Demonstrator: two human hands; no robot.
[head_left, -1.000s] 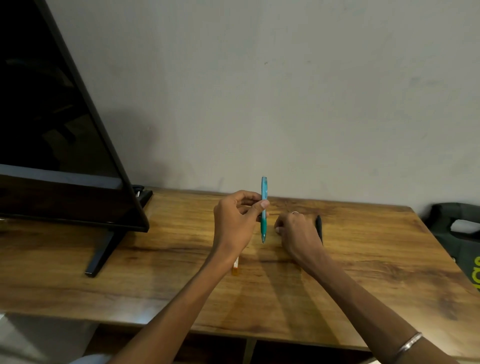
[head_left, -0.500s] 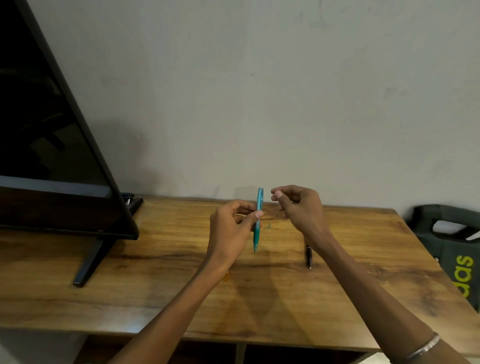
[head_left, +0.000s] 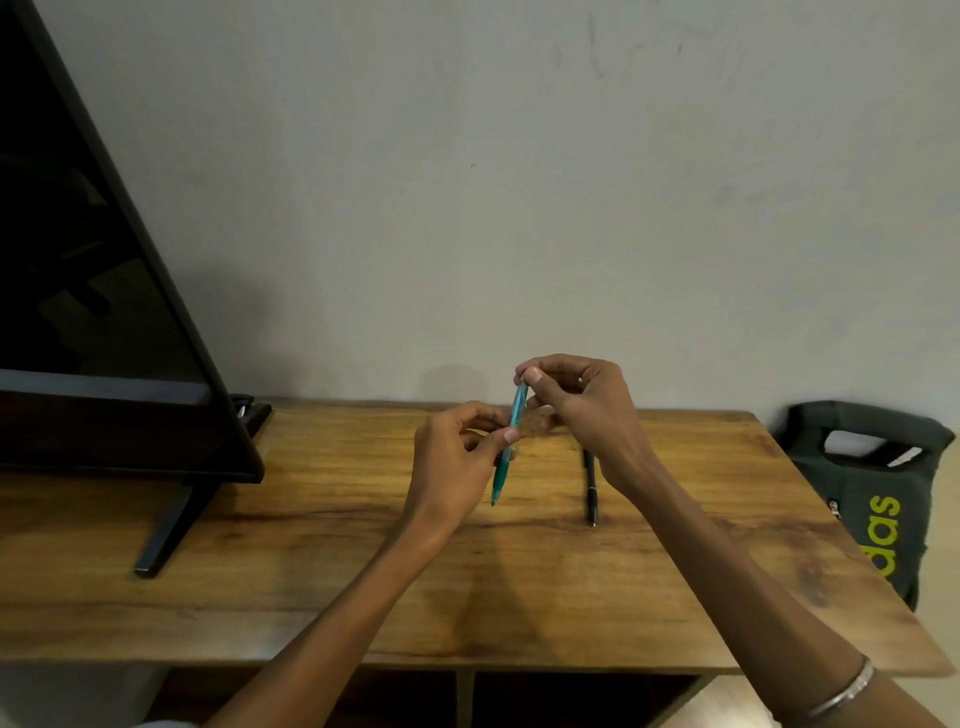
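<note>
A teal pen (head_left: 510, 441) is held nearly upright above the wooden table (head_left: 322, 561), tip pointing down. My left hand (head_left: 454, 467) pinches its lower barrel between thumb and fingers. My right hand (head_left: 582, 405) pinches the pen's top end with thumb and forefinger. A black pen (head_left: 590, 491) lies flat on the table just right of the teal one, partly hidden by my right wrist.
A large black TV (head_left: 104, 322) on a slanted foot (head_left: 166, 525) fills the left side of the table. A dark green bag with yellow lettering (head_left: 867, 499) sits off the table's right edge. A plain wall runs behind.
My right hand rose from the table beside the black pen and took hold of the teal pen's top. The left hand kept its grip on the teal pen.
</note>
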